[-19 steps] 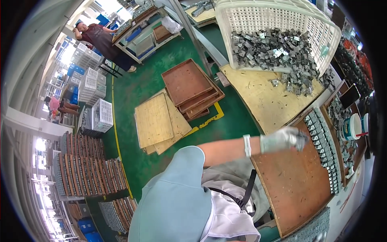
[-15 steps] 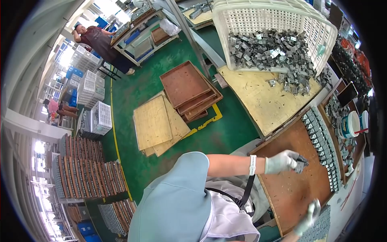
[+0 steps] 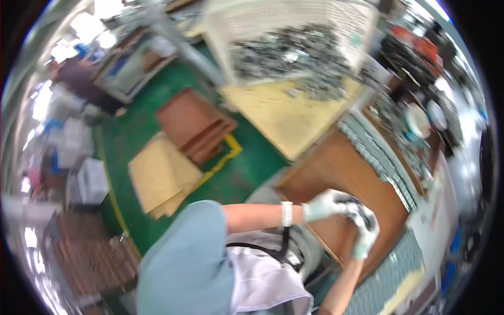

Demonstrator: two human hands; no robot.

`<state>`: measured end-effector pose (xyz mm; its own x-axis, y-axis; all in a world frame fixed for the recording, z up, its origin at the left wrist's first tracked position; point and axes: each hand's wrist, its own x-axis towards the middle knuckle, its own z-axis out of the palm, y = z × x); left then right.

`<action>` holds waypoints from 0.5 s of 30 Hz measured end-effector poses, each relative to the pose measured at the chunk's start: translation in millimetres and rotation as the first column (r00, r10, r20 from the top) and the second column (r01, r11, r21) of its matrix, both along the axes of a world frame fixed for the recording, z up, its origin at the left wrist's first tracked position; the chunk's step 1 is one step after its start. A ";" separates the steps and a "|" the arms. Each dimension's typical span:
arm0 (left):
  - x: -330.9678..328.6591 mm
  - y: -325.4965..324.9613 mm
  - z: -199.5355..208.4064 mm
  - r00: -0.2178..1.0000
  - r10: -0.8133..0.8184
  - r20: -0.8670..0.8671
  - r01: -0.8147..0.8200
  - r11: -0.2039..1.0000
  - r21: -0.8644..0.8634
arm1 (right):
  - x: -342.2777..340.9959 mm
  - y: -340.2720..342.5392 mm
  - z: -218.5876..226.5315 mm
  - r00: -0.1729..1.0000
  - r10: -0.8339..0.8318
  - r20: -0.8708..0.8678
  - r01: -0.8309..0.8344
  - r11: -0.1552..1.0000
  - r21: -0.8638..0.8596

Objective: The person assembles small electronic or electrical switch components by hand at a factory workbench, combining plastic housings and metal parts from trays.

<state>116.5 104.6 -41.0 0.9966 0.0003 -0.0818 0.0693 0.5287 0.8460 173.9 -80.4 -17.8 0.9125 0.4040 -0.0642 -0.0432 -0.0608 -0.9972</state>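
Note:
My left hand (image 3: 323, 205), in a pale glove with a white band at the wrist, is closed around small dark metal parts (image 3: 350, 203). My right hand (image 3: 366, 229), also gloved, meets it from the front, its fingers curled onto the same metal parts. Motion blur hides how many parts there are. Both hands are over a shallow brown wooden tray (image 3: 325, 157). Rows of small silver metal parts (image 3: 375, 155) stand along the tray's far right side.
A white perforated basket (image 3: 226, 47) lies tipped on a yellow board (image 3: 273, 115), metal parts spilling out. Stacked brown trays (image 3: 189, 115) and boards (image 3: 163, 173) rest on the green floor. A white bucket (image 3: 416, 122) stands among loose parts. Another person (image 3: 84, 79) is at far left.
My right hand has moved up and inward from the tray's near edge to meet my left hand at the metal parts. The whole view has shifted and blurred.

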 end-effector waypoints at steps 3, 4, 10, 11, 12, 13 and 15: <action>6.5 -21.3 -11.1 0.991 0.042 0.128 -0.066 0.979 0.191 | 8.1 4.7 -3.2 0.999 0.030 -0.028 -0.029 0.999 0.034; 6.3 -7.2 -15.6 0.989 0.017 0.150 -0.060 0.956 0.288 | -2.0 -4.3 7.6 0.998 -0.049 -0.030 0.049 0.999 0.001; 3.2 -6.1 -14.4 0.998 -0.037 0.051 0.023 0.967 0.253 | 7.4 -19.9 -20.6 0.998 -0.042 -0.037 0.038 0.995 -0.096; 1.5 -13.5 -19.8 0.987 -0.044 0.156 -0.024 0.914 0.406 | -3.2 -17.8 -6.5 0.997 -0.018 -0.074 0.016 1.000 -0.026; -0.4 -14.7 -7.1 0.987 -0.120 0.109 0.065 0.909 0.411 | -7.6 -23.7 9.6 0.993 0.014 -0.117 -0.012 1.000 0.017; 0.3 -11.2 -8.4 0.989 -0.100 0.111 0.053 0.931 0.361 | -4.7 -20.9 10.1 0.994 0.026 -0.107 -0.024 1.000 0.014; 0.1 -5.1 -2.8 0.988 -0.086 0.126 0.041 0.945 0.324 | -3.4 -20.9 7.4 0.996 0.044 -0.081 -0.043 0.999 0.015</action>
